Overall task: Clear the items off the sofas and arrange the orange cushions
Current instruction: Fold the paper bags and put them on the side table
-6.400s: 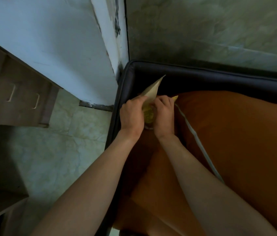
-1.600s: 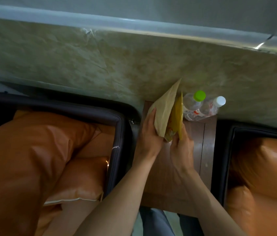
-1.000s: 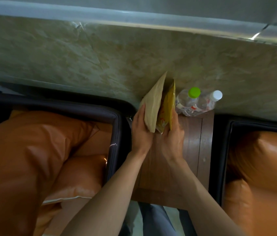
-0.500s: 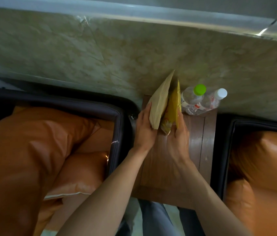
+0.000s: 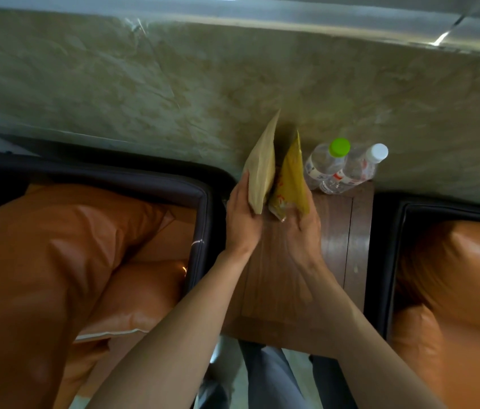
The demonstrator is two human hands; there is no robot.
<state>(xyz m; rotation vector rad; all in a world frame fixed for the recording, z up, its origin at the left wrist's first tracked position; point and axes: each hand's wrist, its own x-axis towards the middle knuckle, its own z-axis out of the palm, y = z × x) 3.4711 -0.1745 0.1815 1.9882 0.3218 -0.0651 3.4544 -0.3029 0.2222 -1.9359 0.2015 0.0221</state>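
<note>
My left hand grips the lower edge of a tan paper packet, held upright. Beside it my right hand grips a yellow snack bag, also upright and a little apart from the tan one. Both packets stand over the far end of a dark wooden side table between two sofas. The left sofa has a black frame and holds large orange cushions, with a smaller orange cushion leaning at its right side. The right sofa holds more orange cushions.
Two clear plastic bottles stand at the table's far right against the marbled wall: one with a green cap, one with a white cap. My legs in grey trousers stand at the table's near edge.
I carried both packets from the left sofa's corner to the side table. In the last second they have parted slightly, the yellow bag now showing clear of the tan packet.
</note>
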